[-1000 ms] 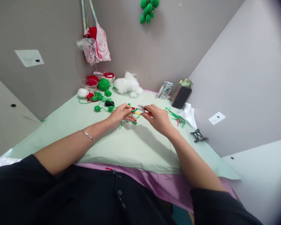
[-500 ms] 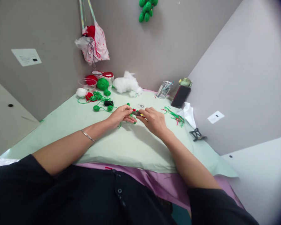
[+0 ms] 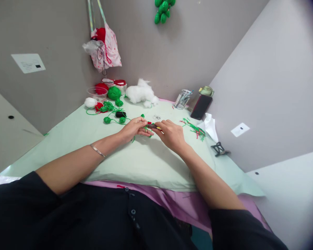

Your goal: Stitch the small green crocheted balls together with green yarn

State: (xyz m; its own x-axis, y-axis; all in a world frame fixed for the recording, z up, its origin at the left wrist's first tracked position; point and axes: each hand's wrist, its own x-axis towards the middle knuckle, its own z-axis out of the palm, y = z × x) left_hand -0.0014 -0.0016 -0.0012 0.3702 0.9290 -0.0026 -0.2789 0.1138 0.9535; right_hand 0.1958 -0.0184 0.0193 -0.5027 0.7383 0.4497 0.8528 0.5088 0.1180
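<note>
My left hand pinches a small red and green yarn piece between thumb and fingers, over the middle of the table. My right hand is closed around pliers with dark jaws and a bit of yellow on the handle. The jaws point left and meet the yarn piece close to my left fingertips; what exactly they grip is too small to tell. Green yarn hangs below my left fingers. Left of that hand lie small green yarn balls joined by strands.
White stuffing, a green yarn ball and a clear tub stand at the back. Metal rings lie behind my hands. To the right are yarn scraps, a phone, a clear cup and a black claw clip.
The pliers' jaws have shifted slightly at the yarn piece, and the green strand below has moved a little. Both hands stay nearly in place.
</note>
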